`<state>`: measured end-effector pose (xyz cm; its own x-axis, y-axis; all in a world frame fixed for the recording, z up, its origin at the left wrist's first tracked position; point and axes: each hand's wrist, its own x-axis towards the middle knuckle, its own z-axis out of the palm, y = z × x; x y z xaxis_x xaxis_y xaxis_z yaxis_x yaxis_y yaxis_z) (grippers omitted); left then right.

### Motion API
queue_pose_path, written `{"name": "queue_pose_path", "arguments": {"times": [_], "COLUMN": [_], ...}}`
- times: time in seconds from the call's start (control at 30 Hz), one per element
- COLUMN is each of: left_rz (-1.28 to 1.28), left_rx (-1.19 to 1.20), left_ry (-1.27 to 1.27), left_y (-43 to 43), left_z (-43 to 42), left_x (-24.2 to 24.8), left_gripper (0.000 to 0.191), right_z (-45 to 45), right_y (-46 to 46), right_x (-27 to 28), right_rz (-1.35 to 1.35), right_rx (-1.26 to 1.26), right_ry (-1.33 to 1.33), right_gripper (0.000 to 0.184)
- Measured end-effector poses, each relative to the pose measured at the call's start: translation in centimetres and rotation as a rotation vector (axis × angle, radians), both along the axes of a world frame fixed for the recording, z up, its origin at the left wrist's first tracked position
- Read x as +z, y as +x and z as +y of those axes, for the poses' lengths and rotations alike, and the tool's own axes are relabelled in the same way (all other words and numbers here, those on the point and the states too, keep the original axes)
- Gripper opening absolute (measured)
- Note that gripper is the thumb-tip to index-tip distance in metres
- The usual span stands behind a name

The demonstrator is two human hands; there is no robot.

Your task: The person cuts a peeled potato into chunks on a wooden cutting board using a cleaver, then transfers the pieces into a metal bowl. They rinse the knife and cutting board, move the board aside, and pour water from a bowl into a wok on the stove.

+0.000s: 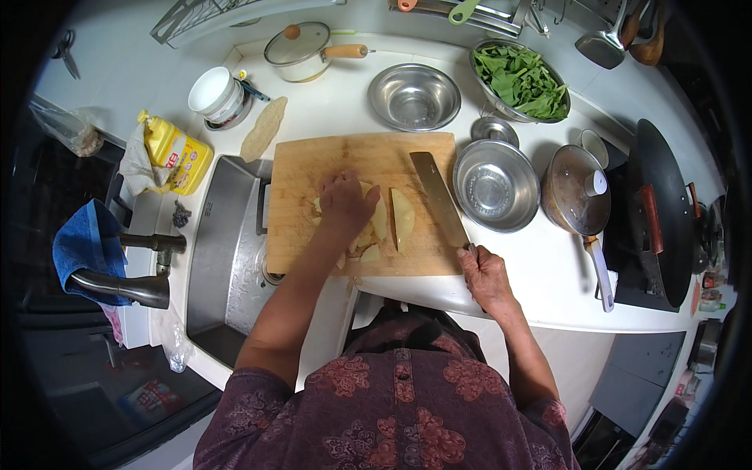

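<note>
My right hand [486,277] grips the handle of a broad kitchen knife [437,197]. The blade lies flat along the right side of a wooden cutting board [358,154], its tip pointing away from me. Slightly blurred, my left hand [346,200] is over a heap of pale cut pieces [365,238], apparently potato. The hand's fingers are partly hidden, and whether they hold a piece is unclear. One larger peeled wedge [402,219] lies separately between the heap and the blade.
Left of the board is a steel sink [226,235] with a faucet [126,286]. Two steel bowls [414,97] [492,185] and a colander of leafy greens [520,82] stand behind and right. A lidded saucepan [576,191] and a wok [664,217] stand at far right.
</note>
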<state>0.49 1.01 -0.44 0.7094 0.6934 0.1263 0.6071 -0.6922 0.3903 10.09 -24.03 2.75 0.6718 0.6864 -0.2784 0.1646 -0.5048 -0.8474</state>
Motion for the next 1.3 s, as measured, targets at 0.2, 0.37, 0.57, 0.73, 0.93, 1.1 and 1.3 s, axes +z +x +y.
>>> {"name": "queue_pose_path", "arguments": {"times": [0.2,0.37,0.57,0.73,0.93,1.1,1.3], "left_rz": [0.093,0.097,0.172,0.430,0.273,0.061,-0.050], "left_rx": [-0.086,-0.128,-0.110,-0.207,-0.264,-0.300,-0.401], "left_ry": [-0.195,-0.282,0.216,-0.024,0.107,0.429,0.546], "left_y": [-0.1,0.1,0.5,1.6,1.1,-1.0,-3.2], "left_z": [1.1,0.9,-2.6,-2.6,-3.1,-3.8,-5.3], "left_x": [0.5,-0.7,-0.1,2.6,1.2,-0.2,-0.4], "left_gripper": [0.054,0.059,0.025,0.018,0.019,0.026,0.021], "right_z": [0.4,0.7,0.8,0.7,0.4,0.2,0.7], "right_y": [-0.1,-0.3,-0.3,-0.3,-0.1,0.9,2.4], "right_x": [-0.7,-1.1,-0.9,-1.3,-1.1,-1.3,-1.2], "right_rz": [-0.041,-0.053,-0.038,-0.059,-0.012,-0.028,0.038], "right_rx": [0.029,0.059,0.056,0.056,0.038,0.069,0.113], "right_ry": [0.040,0.071,0.084,0.088,0.067,0.090,0.101], "right_gripper": [0.044,0.044,0.043,0.043,0.043,0.043,0.042]}}
